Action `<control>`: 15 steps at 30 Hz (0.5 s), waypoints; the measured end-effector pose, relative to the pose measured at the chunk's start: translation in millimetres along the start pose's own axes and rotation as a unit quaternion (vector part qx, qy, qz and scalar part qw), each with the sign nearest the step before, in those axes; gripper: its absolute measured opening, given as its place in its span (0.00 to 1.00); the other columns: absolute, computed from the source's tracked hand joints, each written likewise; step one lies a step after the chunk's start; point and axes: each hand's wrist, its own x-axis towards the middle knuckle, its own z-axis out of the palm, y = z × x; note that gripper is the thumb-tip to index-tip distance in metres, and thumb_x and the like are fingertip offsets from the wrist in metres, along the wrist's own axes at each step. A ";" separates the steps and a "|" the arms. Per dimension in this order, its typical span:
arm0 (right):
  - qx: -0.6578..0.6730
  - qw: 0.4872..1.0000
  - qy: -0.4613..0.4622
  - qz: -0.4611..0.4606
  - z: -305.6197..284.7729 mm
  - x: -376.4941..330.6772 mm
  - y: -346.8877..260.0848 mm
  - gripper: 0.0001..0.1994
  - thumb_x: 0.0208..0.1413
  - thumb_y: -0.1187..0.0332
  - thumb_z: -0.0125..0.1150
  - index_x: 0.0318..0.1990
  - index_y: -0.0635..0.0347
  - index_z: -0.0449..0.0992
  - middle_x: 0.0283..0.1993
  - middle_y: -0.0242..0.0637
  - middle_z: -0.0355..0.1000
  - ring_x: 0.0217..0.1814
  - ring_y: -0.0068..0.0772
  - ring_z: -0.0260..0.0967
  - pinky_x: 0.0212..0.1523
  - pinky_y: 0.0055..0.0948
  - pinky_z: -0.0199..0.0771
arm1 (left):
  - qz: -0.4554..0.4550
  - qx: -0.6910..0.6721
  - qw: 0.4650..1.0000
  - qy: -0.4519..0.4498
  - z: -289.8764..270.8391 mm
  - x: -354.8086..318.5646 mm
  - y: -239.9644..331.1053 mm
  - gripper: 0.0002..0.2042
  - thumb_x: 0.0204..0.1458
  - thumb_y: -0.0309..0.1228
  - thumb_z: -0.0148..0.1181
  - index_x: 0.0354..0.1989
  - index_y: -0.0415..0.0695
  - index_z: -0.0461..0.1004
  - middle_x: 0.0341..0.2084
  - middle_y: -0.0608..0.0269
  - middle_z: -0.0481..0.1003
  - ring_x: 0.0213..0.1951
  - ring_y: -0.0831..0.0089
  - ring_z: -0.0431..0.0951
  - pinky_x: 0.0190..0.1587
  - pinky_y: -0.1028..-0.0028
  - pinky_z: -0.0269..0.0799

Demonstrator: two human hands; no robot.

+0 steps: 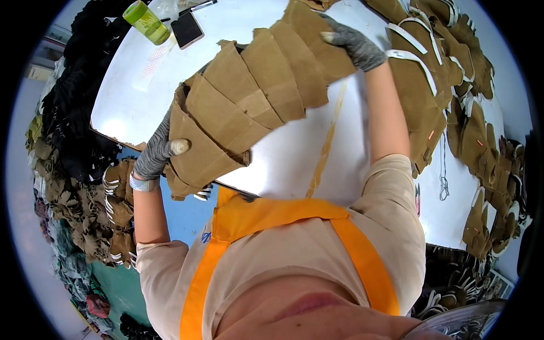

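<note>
Left hand (pixel 154 152), right hand (pixel 360 48) half-closed, thumbs clamping brown panels (pixel 241 97) between; probably light, floppy: grip ends.

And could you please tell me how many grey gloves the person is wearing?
2 grey gloves: one on the left hand, at the lower-left end of the brown pieces, and one on the right hand, at their upper-right end.
</note>
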 end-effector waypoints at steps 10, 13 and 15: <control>0.183 0.979 -0.063 0.069 106.7 6.5 -7.0 0.27 0.56 0.60 0.65 0.60 0.64 0.70 0.54 0.41 0.74 0.53 0.31 0.74 0.54 0.31 0.76 | 0.108 -0.030 0.993 0.035 -28.3 9.4 -20.6 0.52 0.42 0.56 0.67 0.71 0.38 0.50 0.64 0.50 0.61 0.65 0.61 0.63 0.66 0.63 0.58; 0.059 0.994 -0.029 0.086 116.3 25.2 -3.7 0.27 0.58 0.54 0.63 0.58 0.65 0.71 0.52 0.40 0.75 0.51 0.30 0.75 0.51 0.30 0.77 | 0.043 -0.124 0.989 0.066 29.2 -5.6 41.6 0.51 0.44 0.55 0.66 0.71 0.37 0.50 0.64 0.51 0.61 0.65 0.62 0.61 0.66 0.65 0.57; -0.087 0.989 0.023 0.114 124.7 31.2 -1.4 0.29 0.58 0.49 0.61 0.57 0.65 0.71 0.51 0.40 0.75 0.49 0.29 0.75 0.50 0.29 0.78 | 0.007 -0.065 0.996 0.068 16.2 -2.2 27.6 0.47 0.48 0.53 0.64 0.70 0.37 0.51 0.63 0.52 0.63 0.64 0.63 0.62 0.66 0.66 0.58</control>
